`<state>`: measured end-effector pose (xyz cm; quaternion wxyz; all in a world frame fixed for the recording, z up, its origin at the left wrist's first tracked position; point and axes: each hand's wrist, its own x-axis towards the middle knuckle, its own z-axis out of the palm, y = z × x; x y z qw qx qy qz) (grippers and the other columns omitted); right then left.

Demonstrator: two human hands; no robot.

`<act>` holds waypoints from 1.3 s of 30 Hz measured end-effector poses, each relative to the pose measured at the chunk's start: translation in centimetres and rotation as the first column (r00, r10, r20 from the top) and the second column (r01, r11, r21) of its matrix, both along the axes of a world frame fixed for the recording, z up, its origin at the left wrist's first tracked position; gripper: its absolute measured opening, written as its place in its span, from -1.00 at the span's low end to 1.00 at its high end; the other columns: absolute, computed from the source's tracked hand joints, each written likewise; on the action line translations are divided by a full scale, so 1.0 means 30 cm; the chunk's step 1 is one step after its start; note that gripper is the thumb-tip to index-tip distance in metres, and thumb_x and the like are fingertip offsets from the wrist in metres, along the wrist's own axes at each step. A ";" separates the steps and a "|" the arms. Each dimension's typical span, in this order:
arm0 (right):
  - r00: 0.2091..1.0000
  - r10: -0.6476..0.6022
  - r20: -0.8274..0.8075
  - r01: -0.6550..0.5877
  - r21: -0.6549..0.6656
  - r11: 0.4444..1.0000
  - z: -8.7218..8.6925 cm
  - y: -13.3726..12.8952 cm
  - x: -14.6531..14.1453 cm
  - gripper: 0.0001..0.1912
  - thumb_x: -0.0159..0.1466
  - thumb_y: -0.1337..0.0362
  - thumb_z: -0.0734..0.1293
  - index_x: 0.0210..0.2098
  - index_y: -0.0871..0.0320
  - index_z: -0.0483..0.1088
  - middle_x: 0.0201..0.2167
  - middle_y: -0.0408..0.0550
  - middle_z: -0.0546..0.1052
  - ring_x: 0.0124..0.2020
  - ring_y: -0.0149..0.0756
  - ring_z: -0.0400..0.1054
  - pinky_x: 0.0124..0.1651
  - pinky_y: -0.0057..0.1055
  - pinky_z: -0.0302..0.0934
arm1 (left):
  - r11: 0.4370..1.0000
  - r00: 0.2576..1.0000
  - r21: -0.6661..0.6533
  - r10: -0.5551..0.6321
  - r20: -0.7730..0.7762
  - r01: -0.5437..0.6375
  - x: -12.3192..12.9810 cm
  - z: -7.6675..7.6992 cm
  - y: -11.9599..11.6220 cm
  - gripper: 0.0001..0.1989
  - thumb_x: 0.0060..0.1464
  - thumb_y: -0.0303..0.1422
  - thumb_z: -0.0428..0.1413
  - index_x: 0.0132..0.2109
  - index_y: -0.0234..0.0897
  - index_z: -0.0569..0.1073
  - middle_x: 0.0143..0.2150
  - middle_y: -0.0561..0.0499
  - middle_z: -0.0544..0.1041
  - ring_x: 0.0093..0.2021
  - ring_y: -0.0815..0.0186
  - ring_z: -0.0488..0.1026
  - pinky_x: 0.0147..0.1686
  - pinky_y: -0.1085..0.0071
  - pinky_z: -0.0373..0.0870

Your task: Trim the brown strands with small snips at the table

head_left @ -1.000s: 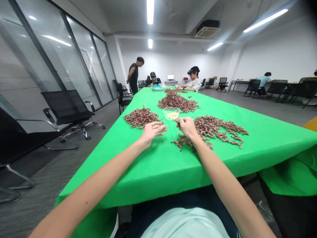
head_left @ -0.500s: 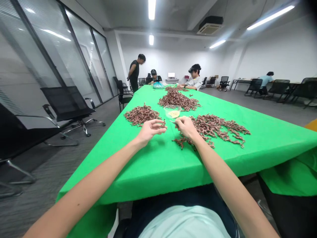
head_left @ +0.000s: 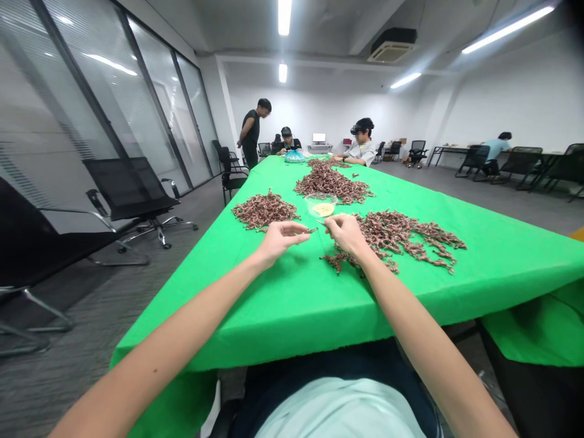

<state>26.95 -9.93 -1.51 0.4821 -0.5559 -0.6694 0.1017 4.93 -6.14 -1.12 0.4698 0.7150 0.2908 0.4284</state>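
Observation:
My left hand (head_left: 279, 241) pinches a small knobbly reddish-brown piece (head_left: 311, 230), like a bit of dried root, between thumb and fingertips. Facing it, my right hand (head_left: 345, 232) grips a thin pale metal tool (head_left: 320, 222); its exact kind is too small to tell. The tool's tip points at the piece, and I cannot tell whether they touch. Just beyond both hands stands a clear plastic bowl (head_left: 310, 205) with pale yellowish bits in it. One heap of the same brown pieces (head_left: 265, 210) lies past my left hand, another heap (head_left: 401, 234) beside my right hand.
A green cloth (head_left: 292, 310) covers the long table. Farther up it lie a larger brown heap (head_left: 333, 184) and a blue plastic bag (head_left: 295, 156). Two people sit at the far end, and one person (head_left: 250, 137) stands at the left. Black chairs (head_left: 130, 188) line the left side.
The piece in my left hand has tipped from upright to nearly level, pointing toward the tool. My right hand stays close by with the tool. The view has shifted slightly.

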 end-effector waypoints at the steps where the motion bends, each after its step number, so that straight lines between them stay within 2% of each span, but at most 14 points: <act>1: 1.000 -0.007 0.000 0.007 0.003 1.000 0.000 0.001 0.001 -0.51 0.33 0.02 0.18 -0.59 0.18 0.41 -0.68 -0.14 0.38 -0.60 -0.41 0.19 -0.41 -0.40 0.02 | 1.000 1.000 0.018 0.000 -0.012 0.000 0.000 0.000 0.001 -0.64 -0.14 -0.20 0.45 -0.21 -0.33 0.66 -0.21 -0.13 0.68 -0.21 0.21 0.59 -0.13 0.28 0.48; 5: 1.000 -0.008 0.014 0.008 0.006 1.000 -0.002 0.005 0.002 -0.48 0.33 -0.02 0.19 -0.59 0.19 0.42 -0.68 -0.14 0.37 -0.60 -0.41 0.17 -0.41 -0.39 0.02 | 0.990 0.995 0.143 0.006 -0.104 0.009 -0.002 0.002 0.008 -0.68 -0.02 -0.17 0.38 -0.18 -0.30 0.68 -0.19 -0.14 0.69 -0.16 0.18 0.59 -0.01 0.21 0.45; 8: 1.000 0.013 -0.004 -0.013 -0.035 0.999 -0.002 0.006 -0.003 -0.40 0.33 -0.14 0.19 -0.59 0.19 0.42 -0.67 -0.13 0.37 -0.60 -0.41 0.17 -0.42 -0.39 0.02 | 0.980 0.989 0.197 -0.010 -0.149 0.040 0.002 0.000 0.012 -0.69 0.03 -0.15 0.35 -0.17 -0.29 0.68 -0.16 -0.14 0.69 -0.11 0.15 0.59 0.06 0.17 0.43; 10: 0.999 0.031 -0.032 -0.034 -0.079 0.996 0.000 0.004 -0.009 -0.34 0.31 -0.24 0.19 -0.59 0.19 0.42 -0.67 -0.13 0.37 -0.61 -0.42 0.17 -0.44 -0.39 0.01 | 0.989 0.992 0.137 -0.039 -0.119 0.055 0.007 -0.005 0.012 -0.66 0.02 -0.13 0.35 -0.19 -0.31 0.66 -0.17 -0.15 0.68 -0.10 0.14 0.59 0.03 0.17 0.46; 14: 0.999 0.029 -0.020 -0.032 -0.113 0.993 0.006 -0.001 -0.017 -0.27 0.28 -0.33 0.18 -0.62 0.18 0.39 -0.69 -0.14 0.35 -0.62 -0.42 0.14 -0.44 -0.38 0.01 | 0.992 0.996 -0.107 -0.078 -0.035 0.074 0.008 -0.017 0.011 -0.55 -0.06 -0.07 0.40 -0.16 -0.35 0.61 -0.18 -0.17 0.65 -0.19 0.15 0.62 -0.11 0.16 0.55; 19: 1.000 -0.014 0.024 0.017 -0.135 0.991 0.004 0.003 -0.012 -0.31 0.36 -0.22 0.13 -0.63 0.17 0.37 -0.68 -0.11 0.38 -0.61 -0.40 0.19 -0.42 -0.38 0.00 | 0.970 0.997 -0.243 0.004 0.075 0.014 0.001 -0.025 0.021 -0.53 -0.14 -0.16 0.47 -0.17 -0.40 0.59 -0.23 -0.11 0.62 -0.38 0.34 0.56 -0.13 0.21 0.58; 25: 0.992 -0.085 0.095 0.098 -0.146 0.984 -0.007 0.015 -0.004 -0.36 0.39 -0.09 0.12 -0.62 0.18 0.42 -0.70 -0.11 0.37 -0.59 -0.37 0.25 -0.40 -0.39 0.00 | 0.920 0.979 -0.392 0.104 0.176 -0.028 0.001 -0.022 0.036 -0.53 -0.23 -0.44 0.50 -0.15 -0.43 0.53 -0.31 -0.11 0.62 -0.30 0.26 0.62 -0.06 0.23 0.55; 27: 0.992 -0.073 0.099 0.087 -0.140 0.986 -0.009 0.016 -0.004 -0.38 0.39 -0.07 0.13 -0.63 0.17 0.41 -0.71 -0.13 0.35 -0.60 -0.38 0.24 -0.41 -0.39 -0.01 | 0.926 0.985 -0.375 0.100 0.141 -0.040 -0.001 -0.021 0.034 -0.52 -0.25 -0.42 0.51 -0.15 -0.42 0.53 -0.29 -0.11 0.63 -0.30 0.26 0.61 -0.11 0.25 0.55; 30: 0.993 -0.053 0.105 0.065 -0.119 0.991 -0.009 0.016 -0.007 -0.39 0.38 -0.06 0.14 -0.64 0.17 0.41 -0.72 -0.14 0.34 -0.60 -0.38 0.22 -0.41 -0.39 -0.02 | 0.962 0.998 -0.270 0.052 0.026 -0.043 -0.004 -0.019 0.025 -0.51 -0.28 -0.36 0.51 -0.17 -0.39 0.54 -0.26 -0.13 0.64 -0.30 0.26 0.59 -0.18 0.27 0.53; 35: 0.991 -0.064 0.116 0.079 -0.124 0.989 -0.007 0.017 -0.007 -0.39 0.39 -0.05 0.14 -0.64 0.16 0.40 -0.72 -0.14 0.34 -0.59 -0.37 0.23 -0.40 -0.39 -0.01 | 0.996 0.992 -0.089 -0.038 -0.119 0.027 0.006 -0.035 0.017 -0.57 -0.27 -0.37 0.46 -0.20 -0.38 0.55 -0.28 -0.15 0.66 -0.28 0.22 0.60 -0.16 0.23 0.52; 39: 0.985 -0.133 0.110 0.139 -0.044 0.989 -0.006 0.024 -0.003 -0.49 0.36 -0.02 0.19 -0.50 0.19 0.49 -0.55 -0.05 0.49 -0.45 -0.31 0.33 -0.32 -0.42 0.08 | 0.999 0.976 -0.029 -0.044 -0.212 0.038 0.019 -0.060 0.033 -0.60 -0.27 -0.43 0.42 -0.21 -0.40 0.56 -0.31 -0.14 0.66 -0.35 0.27 0.58 -0.21 0.28 0.50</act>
